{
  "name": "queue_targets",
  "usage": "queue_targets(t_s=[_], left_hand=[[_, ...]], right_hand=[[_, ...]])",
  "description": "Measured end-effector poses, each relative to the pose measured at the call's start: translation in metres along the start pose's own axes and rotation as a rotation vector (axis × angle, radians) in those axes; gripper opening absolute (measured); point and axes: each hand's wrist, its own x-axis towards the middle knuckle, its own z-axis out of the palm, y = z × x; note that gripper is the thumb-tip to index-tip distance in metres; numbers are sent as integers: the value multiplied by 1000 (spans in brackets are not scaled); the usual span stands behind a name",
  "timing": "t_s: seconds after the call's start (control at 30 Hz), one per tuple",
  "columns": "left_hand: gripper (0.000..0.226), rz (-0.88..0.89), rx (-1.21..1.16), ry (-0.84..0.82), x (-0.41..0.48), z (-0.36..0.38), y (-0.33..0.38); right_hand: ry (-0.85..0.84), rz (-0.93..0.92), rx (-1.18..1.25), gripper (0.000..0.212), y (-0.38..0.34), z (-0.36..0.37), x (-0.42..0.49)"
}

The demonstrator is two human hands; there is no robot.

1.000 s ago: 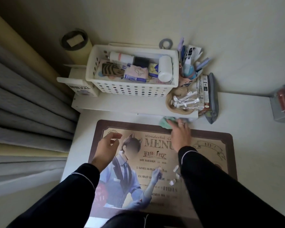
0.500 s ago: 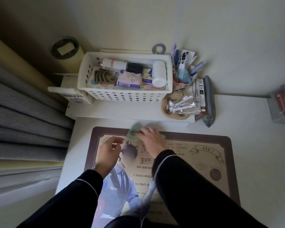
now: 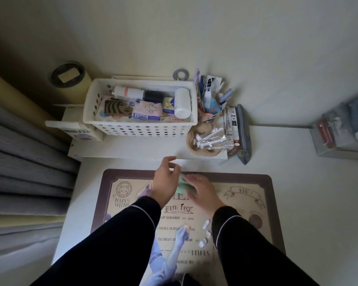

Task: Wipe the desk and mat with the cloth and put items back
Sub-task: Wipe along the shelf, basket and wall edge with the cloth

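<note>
A printed menu mat (image 3: 246, 203) with a brown border lies on the white desk (image 3: 308, 193). A small green cloth (image 3: 182, 185) sits near the mat's top edge, between my two hands. My right hand (image 3: 202, 193) lies flat on the cloth and presses it onto the mat. My left hand (image 3: 165, 179) hovers right beside the cloth with loosely curled fingers; whether it touches the cloth I cannot tell. Several small white scraps (image 3: 205, 234) lie on the mat by my right sleeve.
A white perforated basket (image 3: 136, 126) full of bottles and packets stands on a low white shelf at the back. A pen cup (image 3: 210, 102), a wooden dish with wrapped items (image 3: 207, 141) and a grey pouch (image 3: 243, 135) crowd its right. A clear box (image 3: 343, 131) stands far right; curtains hang left.
My right hand slid the cloth leftward along the mat's top edge, then a little back toward the middle. My left hand moved up and right, close to the cloth.
</note>
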Motion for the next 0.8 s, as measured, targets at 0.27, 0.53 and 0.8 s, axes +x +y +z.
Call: queue_targets(t_s=[0.27, 0.53, 0.8], left_hand=[[32, -100, 16, -77, 45, 29, 57], [14, -135, -15, -98, 52, 32, 71], [11, -178, -174, -109, 18, -7, 33]], right_hand=[[499, 589, 665, 24, 11, -95, 25], [571, 506, 506, 37, 5, -171, 87], [262, 577, 709, 25, -20, -172, 135]])
